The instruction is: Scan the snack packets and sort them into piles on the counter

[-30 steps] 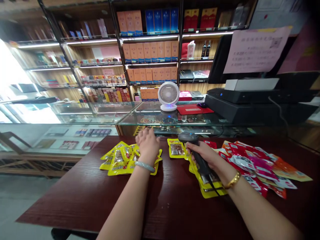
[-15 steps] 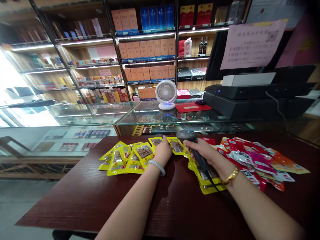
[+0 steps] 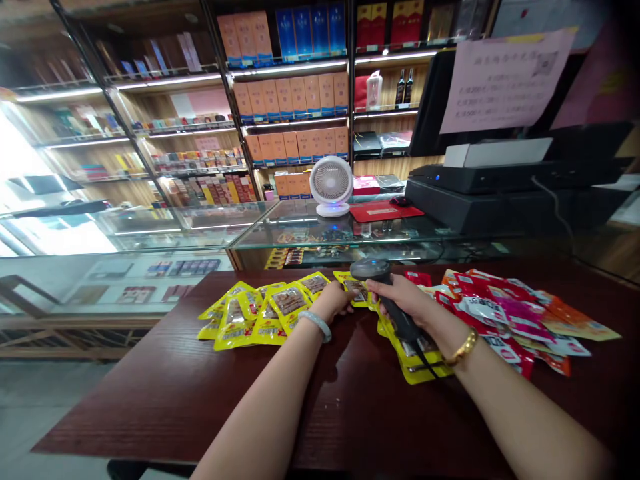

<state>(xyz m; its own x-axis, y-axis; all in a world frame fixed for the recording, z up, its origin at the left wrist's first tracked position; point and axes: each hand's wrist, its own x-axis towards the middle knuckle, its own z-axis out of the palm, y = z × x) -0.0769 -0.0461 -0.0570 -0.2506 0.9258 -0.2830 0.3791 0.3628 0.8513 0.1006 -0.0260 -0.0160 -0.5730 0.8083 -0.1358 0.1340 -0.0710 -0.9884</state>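
Observation:
My right hand [image 3: 403,300] is wrapped around a dark handheld barcode scanner [image 3: 395,303], its head pointing left and its cable trailing down. Under the scanner lie stacked yellow snack packets [image 3: 415,373], partly covered by it and my hand. My left hand [image 3: 334,300] is at the left edge of a single yellow snack packet [image 3: 356,288] just left of the scanner head; its fingers look closed on that edge, partly hidden. To the left of my left hand, several yellow snack packets [image 3: 260,317] with brown contents overlap in a spread pile.
Red, pink and orange packets [image 3: 505,317] are heaped on the right of the dark wooden table [image 3: 165,393]. Behind it stands a glass counter [image 3: 300,230] with a white fan [image 3: 331,187], a red mat [image 3: 385,211] and a black cash drawer [image 3: 480,207]. Shelves of boxes line the wall.
My left hand has moved slightly right and down, away from a yellow packet that now lies on the left pile, to the packet beside the scanner. My right hand barely moved.

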